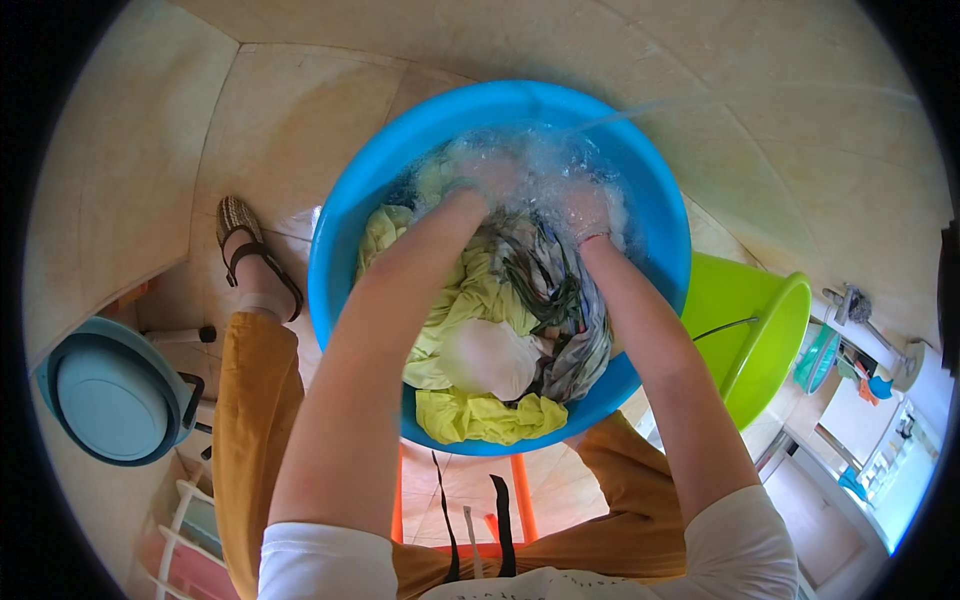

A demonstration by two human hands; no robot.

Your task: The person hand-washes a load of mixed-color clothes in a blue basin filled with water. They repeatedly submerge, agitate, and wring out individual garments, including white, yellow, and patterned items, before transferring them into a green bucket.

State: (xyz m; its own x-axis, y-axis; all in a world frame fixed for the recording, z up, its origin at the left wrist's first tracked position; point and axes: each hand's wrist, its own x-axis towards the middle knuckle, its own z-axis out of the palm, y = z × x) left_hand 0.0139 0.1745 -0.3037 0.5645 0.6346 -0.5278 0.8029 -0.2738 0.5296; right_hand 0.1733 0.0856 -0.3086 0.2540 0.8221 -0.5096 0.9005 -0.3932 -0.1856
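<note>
While foamy water [545,160] churns at upper centre, the grey patterned cloth [590,335] and pale yellow cloth [475,285] lie in the blue basin [665,230] mid-frame

Soaked, both cloths should feel heavy, limp and slippery, best held by a thick bunched fold; the left hand [490,178] and right hand [586,210] sit slightly apart in the foam, which blurs the fingers, so I cannot tell whether they are spread or clamped on cloth

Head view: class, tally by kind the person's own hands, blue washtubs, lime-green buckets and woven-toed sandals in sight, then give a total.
Hands: 2 (left hand, right hand)
Blue washtub: 1
Lime-green bucket: 1
Woven-toed sandal: 1
Total: 5
</note>
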